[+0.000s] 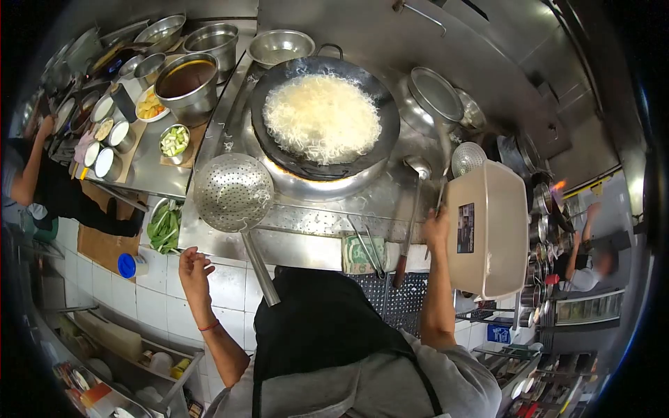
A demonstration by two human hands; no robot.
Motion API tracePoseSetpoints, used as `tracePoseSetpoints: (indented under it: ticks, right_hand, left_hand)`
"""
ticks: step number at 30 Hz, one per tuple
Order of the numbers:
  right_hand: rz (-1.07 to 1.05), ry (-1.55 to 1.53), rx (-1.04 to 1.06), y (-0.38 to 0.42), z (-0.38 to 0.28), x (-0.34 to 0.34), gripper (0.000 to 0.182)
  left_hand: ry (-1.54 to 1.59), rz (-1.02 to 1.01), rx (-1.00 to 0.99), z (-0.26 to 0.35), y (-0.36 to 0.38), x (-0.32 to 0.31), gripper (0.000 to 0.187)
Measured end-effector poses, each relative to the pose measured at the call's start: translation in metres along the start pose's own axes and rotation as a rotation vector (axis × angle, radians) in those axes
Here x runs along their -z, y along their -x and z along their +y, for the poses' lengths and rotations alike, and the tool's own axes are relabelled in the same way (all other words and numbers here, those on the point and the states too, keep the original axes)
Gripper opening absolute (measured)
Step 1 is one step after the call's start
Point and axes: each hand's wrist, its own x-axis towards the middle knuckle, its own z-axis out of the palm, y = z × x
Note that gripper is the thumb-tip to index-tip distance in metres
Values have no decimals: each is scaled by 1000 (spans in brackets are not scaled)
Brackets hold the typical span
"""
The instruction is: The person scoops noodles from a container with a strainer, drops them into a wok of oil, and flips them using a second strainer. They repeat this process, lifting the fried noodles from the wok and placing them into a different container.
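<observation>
My left hand (pixel 196 270) is in front of the counter's edge with its fingers loosely curled and apart, holding nothing. Closest to it is the handle of a large perforated strainer (pixel 233 193), which rests across the counter edge. With my right hand (pixel 437 230) I grip the side of a beige plastic tub (pixel 498 230), tilted on its side; the fingers are partly hidden. A long-handled metal utensil runs close by that hand. Ahead, a black wok (pixel 279 76) on the burner holds a heap of pale, thin noodles (pixel 322 120).
A ladle (pixel 417 166), tongs (pixel 369 247) and a folded cloth (pixel 355 255) lie right of centre. On the left stand a pot of dark liquid (pixel 187 80) and a bowl of cut green vegetables (pixel 174 143). Other people work at far left and far right; a flame (pixel 559 185) shows there.
</observation>
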Motion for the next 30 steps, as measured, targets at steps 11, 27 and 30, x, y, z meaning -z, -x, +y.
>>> tracePoseSetpoints:
  ticks: [11,27,30]
  right_hand:
    - [-552,-917,-170,62,-147,71,31]
    - [-567,-439,346,48,-138,39,32]
    - [-695,-324,294,43,-136,18,31]
  left_hand:
    - [9,53,9,-11,5,5,22]
    - [-30,137,75,-21,24,24,22]
    - [-41,57,96,-18,21,11,23]
